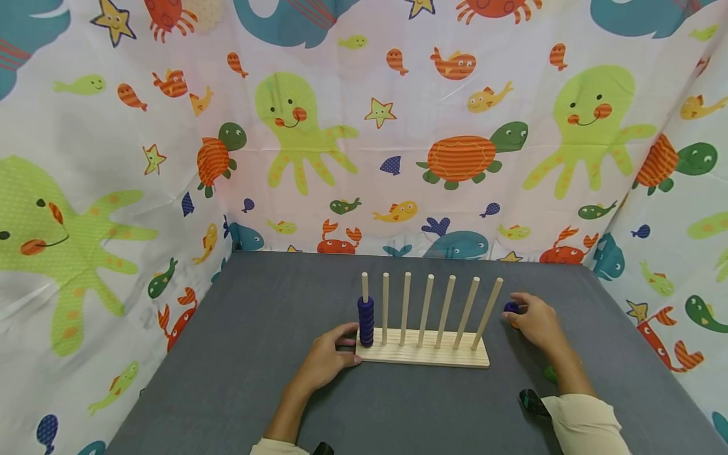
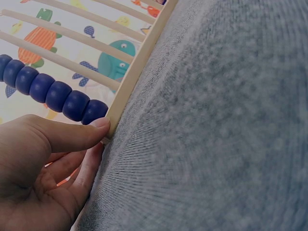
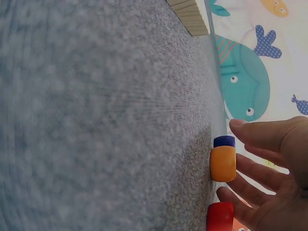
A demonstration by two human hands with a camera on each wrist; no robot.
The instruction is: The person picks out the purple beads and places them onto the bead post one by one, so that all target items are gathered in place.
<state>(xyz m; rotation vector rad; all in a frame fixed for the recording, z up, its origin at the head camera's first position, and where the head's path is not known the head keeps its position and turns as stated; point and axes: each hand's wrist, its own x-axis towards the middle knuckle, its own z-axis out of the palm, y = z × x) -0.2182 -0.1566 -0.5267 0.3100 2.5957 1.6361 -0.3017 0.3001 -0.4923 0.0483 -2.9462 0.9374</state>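
A pale wooden peg stand (image 1: pixel 423 355) carries a row of upright pegs. Several dark blue beads (image 1: pixel 366 322) are stacked on its leftmost peg; the other pegs are bare. My left hand (image 1: pixel 325 359) grips the left end of the base, its thumb on the edge in the left wrist view. To the right of the stand, my right hand (image 1: pixel 537 322) is at a loose blue bead (image 1: pixel 510 308) and an orange bead (image 3: pixel 223 163). Its thumb and fingers are spread around them in the right wrist view, without a visible pinch. A red bead (image 3: pixel 220 216) lies near the fingertips.
A green bead (image 1: pixel 550 374) is partly hidden by the right forearm. The grey tabletop (image 1: pixel 273 297) ends at a cloth backdrop (image 1: pixel 364 82) printed with sea animals, which rises behind and at both sides. A black wrist device (image 1: pixel 533 402) sits beside the right sleeve.
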